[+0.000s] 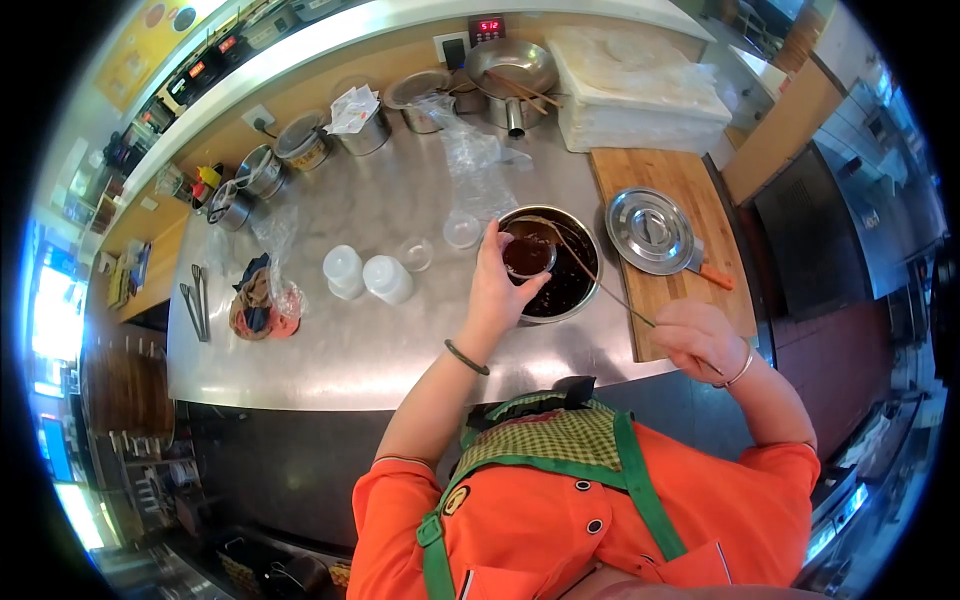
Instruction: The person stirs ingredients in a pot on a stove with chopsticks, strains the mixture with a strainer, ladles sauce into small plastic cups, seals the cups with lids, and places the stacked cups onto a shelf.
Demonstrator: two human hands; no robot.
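My left hand (490, 290) is closed around a small clear plastic cup (529, 258) with dark sauce in it, held over a round steel pot (548, 317) of dark liquid. My right hand (697, 338) grips the end of the long thin handle of a ladle (612, 296). The ladle's head reaches over the pot by the far side of the cup; whether it touches the cup I cannot tell. Left of the pot, two round clear lids or cups (462, 230) lie near two stacks of white plastic cups (388, 280).
A wooden board (640, 300) on the right bears a steel lid (650, 230) and an orange-handled knife (714, 276). Behind stand a steel pan (512, 70), a white box (640, 95) and several lidded pots (303, 140). Tongs (196, 305) and a cloth bundle (258, 300) lie left.
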